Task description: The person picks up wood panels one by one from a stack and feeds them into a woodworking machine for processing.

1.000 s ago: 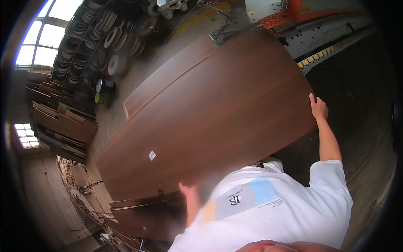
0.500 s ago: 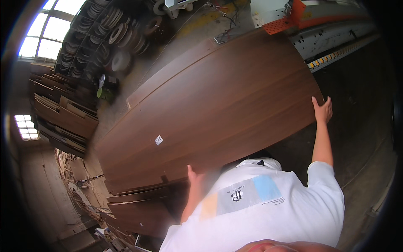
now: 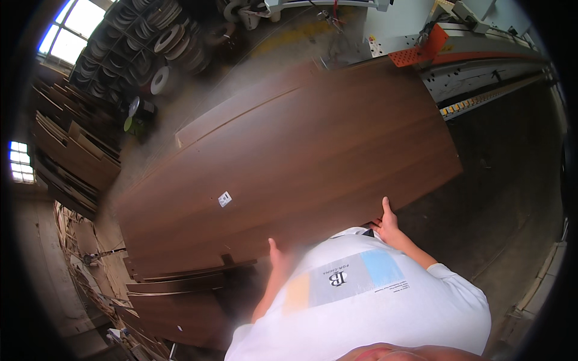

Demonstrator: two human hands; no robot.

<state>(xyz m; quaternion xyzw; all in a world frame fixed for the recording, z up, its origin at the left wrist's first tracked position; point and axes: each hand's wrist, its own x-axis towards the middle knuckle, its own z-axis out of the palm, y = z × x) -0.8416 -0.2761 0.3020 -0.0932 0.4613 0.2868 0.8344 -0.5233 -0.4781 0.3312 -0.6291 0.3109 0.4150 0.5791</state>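
Observation:
A large dark brown wood-grain panel [image 3: 337, 138] stretches across the view in front of me, its near edge close to my waist. A small white sticker [image 3: 224, 199] is on its left half. My left hand [image 3: 277, 256] grips the near edge, thumb up along the edge and fingers hidden underneath. Farther right on that edge, my right hand [image 3: 387, 225] is closed on the panel too, its thumb lying on top. Along the far side, a strip of another brown board [image 3: 241, 111] shows beyond this panel's edge.
At the far right stands a pale machine with an orange perforated bracket [image 3: 403, 58] and a rail with yellow pieces [image 3: 460, 107]. Rolls of banding fill a dark rack [image 3: 171, 39] at far left. Stacked boards [image 3: 81, 153] lean at left; more brown panels [image 3: 174, 310] lie lower left.
My right hand has moved from the panel's right end to its near edge, closer to my body. The left hand keeps its place. My view has shifted slightly.

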